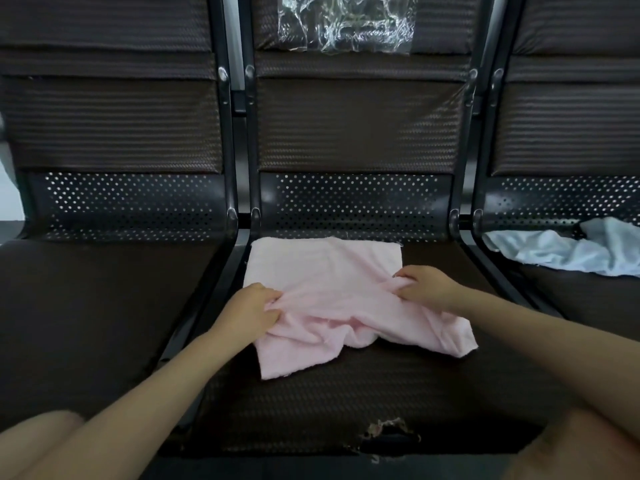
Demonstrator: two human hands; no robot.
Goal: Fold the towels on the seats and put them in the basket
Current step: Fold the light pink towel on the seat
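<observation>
Near edge: torn patch in dark woven seat pad (pixel 388 431) of middle seat (pixel 346 386). Both bare forearms reach in from bottom corners. Left grip (pixel 247 308) fingers curled tight, pinching bunched cloth at left side of the pale pink terry towel (pixel 322 271). Right grip (pixel 424 285) likewise curled, pinching a fold at towel's right side. Towel lies on middle seat, far half flat w/ square corners, near half rumpled, two flaps splaying toward the viewer. Right seat: crumpled white towel (pixel 568 251) at back of pad, apart from pink one. Farther: perforated metal back panel (pixel 353 199), then crinkled clear plastic sheet (pixel 346 22) on middle backrest.
</observation>
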